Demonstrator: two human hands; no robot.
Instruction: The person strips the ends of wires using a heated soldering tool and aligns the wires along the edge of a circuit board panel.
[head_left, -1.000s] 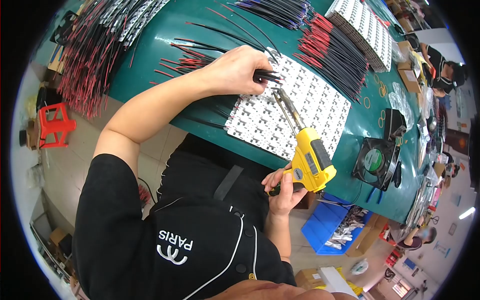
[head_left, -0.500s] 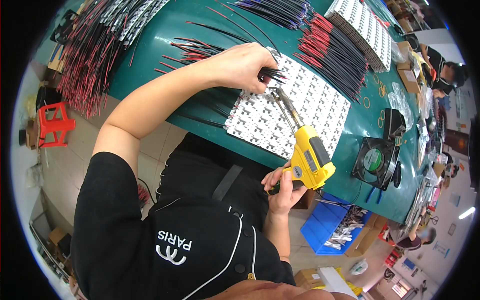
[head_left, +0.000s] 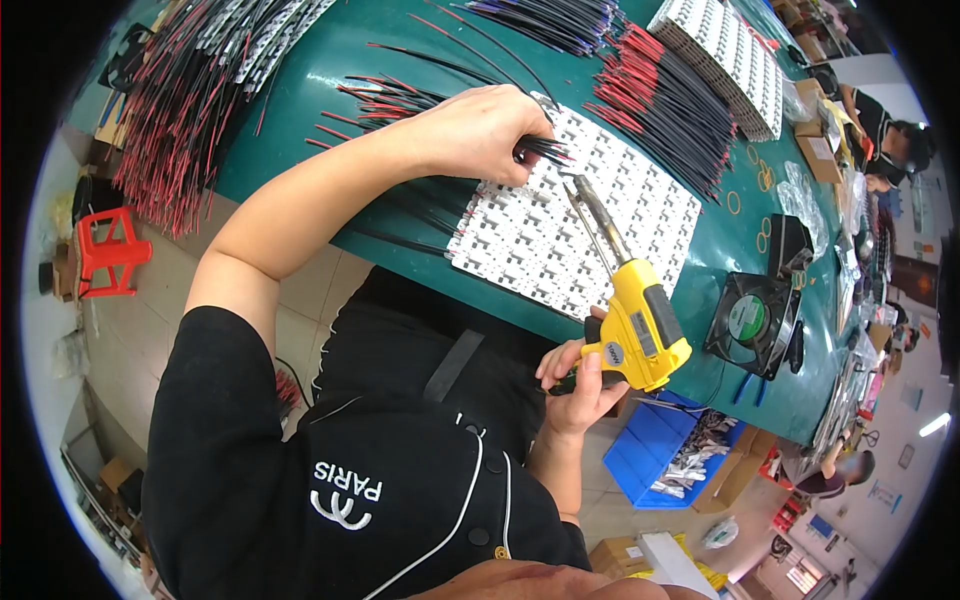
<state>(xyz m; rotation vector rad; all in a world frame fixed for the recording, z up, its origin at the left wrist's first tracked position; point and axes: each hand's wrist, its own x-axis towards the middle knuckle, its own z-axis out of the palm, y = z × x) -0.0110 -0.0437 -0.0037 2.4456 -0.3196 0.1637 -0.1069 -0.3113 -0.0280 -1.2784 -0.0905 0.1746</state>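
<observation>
My left hand is closed around a small bunch of black wires, their ends sticking out past the fingers. It rests over the upper left part of a white panel patterned with rows of dark marks. My right hand grips a yellow soldering gun by its handle at the table's near edge. The gun's metal tip points up toward the left hand, a short way apart from the wires. Several black wires run out from the panel's left side beneath my left forearm.
Red-and-black wire bundles and a stack of white panels lie at the back. A black fan and rubber bands are to the right. Below the table, a blue bin holds metallic-looking pieces. Other people are at the far right.
My right hand has moved the soldering gun right and slightly down, drawing its tip away from the wires. My left hand stays nearly in place.
</observation>
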